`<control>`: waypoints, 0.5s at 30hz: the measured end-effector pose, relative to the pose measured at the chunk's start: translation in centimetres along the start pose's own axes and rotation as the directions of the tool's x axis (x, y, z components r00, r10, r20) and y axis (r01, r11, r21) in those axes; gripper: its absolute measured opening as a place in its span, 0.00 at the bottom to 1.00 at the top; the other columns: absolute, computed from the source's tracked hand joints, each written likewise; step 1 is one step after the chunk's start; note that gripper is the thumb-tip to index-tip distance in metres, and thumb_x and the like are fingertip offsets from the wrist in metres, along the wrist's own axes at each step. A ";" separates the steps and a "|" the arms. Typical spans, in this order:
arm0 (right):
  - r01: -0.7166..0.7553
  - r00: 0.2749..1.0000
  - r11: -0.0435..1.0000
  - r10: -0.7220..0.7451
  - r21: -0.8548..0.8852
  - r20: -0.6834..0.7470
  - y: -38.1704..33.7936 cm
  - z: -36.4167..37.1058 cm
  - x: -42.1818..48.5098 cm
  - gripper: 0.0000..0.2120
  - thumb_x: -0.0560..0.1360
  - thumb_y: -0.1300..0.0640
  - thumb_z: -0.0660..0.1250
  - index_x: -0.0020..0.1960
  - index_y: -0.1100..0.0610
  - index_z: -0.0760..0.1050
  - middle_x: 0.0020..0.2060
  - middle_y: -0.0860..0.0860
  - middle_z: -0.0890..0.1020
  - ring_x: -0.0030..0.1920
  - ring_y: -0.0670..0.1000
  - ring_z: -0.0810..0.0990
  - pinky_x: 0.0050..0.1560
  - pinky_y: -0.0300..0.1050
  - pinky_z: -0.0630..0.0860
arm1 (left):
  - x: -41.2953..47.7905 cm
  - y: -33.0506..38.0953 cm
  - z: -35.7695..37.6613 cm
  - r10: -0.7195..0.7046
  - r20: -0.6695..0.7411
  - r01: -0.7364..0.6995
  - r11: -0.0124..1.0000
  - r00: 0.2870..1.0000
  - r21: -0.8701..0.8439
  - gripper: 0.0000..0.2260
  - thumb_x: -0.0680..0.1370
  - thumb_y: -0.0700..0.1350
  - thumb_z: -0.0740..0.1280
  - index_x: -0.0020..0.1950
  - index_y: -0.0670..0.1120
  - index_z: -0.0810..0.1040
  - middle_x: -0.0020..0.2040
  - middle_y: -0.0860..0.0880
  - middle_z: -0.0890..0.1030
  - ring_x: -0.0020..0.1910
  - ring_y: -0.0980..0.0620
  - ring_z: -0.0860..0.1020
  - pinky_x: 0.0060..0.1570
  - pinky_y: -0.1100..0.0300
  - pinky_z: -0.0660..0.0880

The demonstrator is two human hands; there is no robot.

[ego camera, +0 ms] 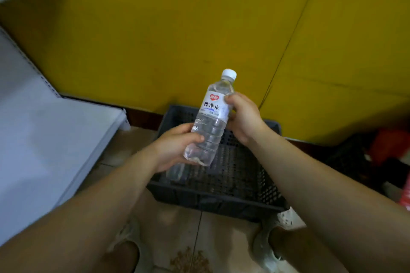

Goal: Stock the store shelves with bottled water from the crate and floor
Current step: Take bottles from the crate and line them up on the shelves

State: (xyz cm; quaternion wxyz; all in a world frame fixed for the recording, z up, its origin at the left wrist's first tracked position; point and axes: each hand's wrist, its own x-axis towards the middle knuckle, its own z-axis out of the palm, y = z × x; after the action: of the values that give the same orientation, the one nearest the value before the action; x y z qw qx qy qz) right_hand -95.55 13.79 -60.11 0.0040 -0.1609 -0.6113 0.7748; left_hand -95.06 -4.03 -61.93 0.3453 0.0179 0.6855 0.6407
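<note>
The left hand [175, 146] and right hand [244, 115] grip 1 water bottle [210, 126] above 1 crate [221, 201]; possibly 1 more inside.

Surface: tiled floor [177, 217] | Standing on it: dark perforated crate [221, 204] by the yellow wall [155, 29]; white shelf [44, 139] at left | Loose: brown crumbs [190, 259] between the shoes [266, 248]

Wall [177, 29]: yellow, filling the view behind and above the grip.
Seam [295, 35]: thin dark line slanting down the wall, up and to the right of the grip.
Skirting [144, 117]: dark brown strip at the wall's foot, left of the grip.
Floor [221, 239]: pale tiles below the grip, crossed by a dark grout line [199, 228].
Crumbs [190, 259]: brownish scatter on the tiles, well below the grip.
Shoes: pale, worn, one [126, 235] down-left and one [268, 248] down-right of the grip.
Clutter [386, 150]: red and black, blurred, well to the right of the grip.
</note>
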 end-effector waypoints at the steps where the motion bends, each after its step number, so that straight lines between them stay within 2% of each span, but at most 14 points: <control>1: 0.039 0.999 0.999 -0.040 0.005 0.026 -1.7 1.0 -1.6 0.10 0.78 0.61 0.59 0.56 0.56 0.75 0.44 0.52 0.82 0.46 0.55 0.81 0.45 0.50 0.77 | -2.1 1.6 0.1 0.053 -0.021 -0.052 0.998 0.998 0.038 0.13 0.78 0.37 0.64 0.61 0.48 0.76 0.54 0.43 0.83 0.52 0.41 0.82 0.53 0.39 0.77; 5: 0.231 0.966 0.966 -0.214 -0.113 0.142 -8.0 5.5 -7.9 0.15 0.79 0.59 0.54 0.60 0.45 0.71 0.52 0.50 0.81 0.53 0.54 0.80 0.51 0.54 0.77 | -10.4 6.4 -0.1 0.274 -0.107 -0.256 0.954 0.956 0.159 0.16 0.76 0.37 0.68 0.62 0.47 0.75 0.53 0.47 0.83 0.51 0.46 0.82 0.50 0.46 0.79; 7: 0.336 0.930 0.924 -0.294 -0.183 0.221 -11.0 7.8 -11.2 0.16 0.81 0.56 0.54 0.64 0.40 0.68 0.55 0.49 0.80 0.53 0.52 0.81 0.50 0.55 0.80 | -14.5 8.2 -0.4 0.368 -0.169 -0.339 0.923 0.914 0.179 0.20 0.75 0.38 0.70 0.66 0.46 0.73 0.56 0.47 0.82 0.53 0.47 0.81 0.53 0.46 0.78; 10: 0.456 0.869 0.870 -0.389 -0.188 0.306 -14.4 11.0 -15.8 0.18 0.83 0.56 0.54 0.72 0.47 0.64 0.51 0.48 0.82 0.42 0.45 0.83 0.37 0.46 0.81 | -20.4 10.2 -0.9 0.460 -0.230 -0.425 0.886 0.858 0.184 0.21 0.76 0.38 0.69 0.67 0.50 0.70 0.57 0.47 0.81 0.54 0.46 0.81 0.55 0.42 0.78; 12: 0.511 0.830 0.842 -0.433 -0.172 0.351 -15.9 13.1 -18.3 0.19 0.83 0.55 0.55 0.74 0.49 0.62 0.49 0.48 0.82 0.39 0.43 0.83 0.36 0.45 0.81 | -23.9 11.1 -1.4 0.502 -0.258 -0.457 0.863 0.825 0.216 0.22 0.76 0.40 0.69 0.68 0.51 0.69 0.57 0.48 0.80 0.53 0.46 0.81 0.54 0.40 0.78; 15: 0.551 0.783 0.822 -0.452 -0.141 0.427 -17.6 16.1 -21.1 0.18 0.83 0.54 0.55 0.72 0.48 0.63 0.47 0.46 0.81 0.40 0.43 0.83 0.37 0.45 0.81 | -28.1 12.0 -2.5 0.552 -0.323 -0.487 0.833 0.769 0.263 0.25 0.75 0.40 0.71 0.69 0.51 0.68 0.57 0.48 0.80 0.52 0.47 0.82 0.52 0.41 0.79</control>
State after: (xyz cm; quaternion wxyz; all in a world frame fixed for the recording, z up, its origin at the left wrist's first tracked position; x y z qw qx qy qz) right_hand -82.97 -1.26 -34.98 0.0737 0.1608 -0.7166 0.6747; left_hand -79.94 -17.22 -38.69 0.0094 0.1091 0.7578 0.6432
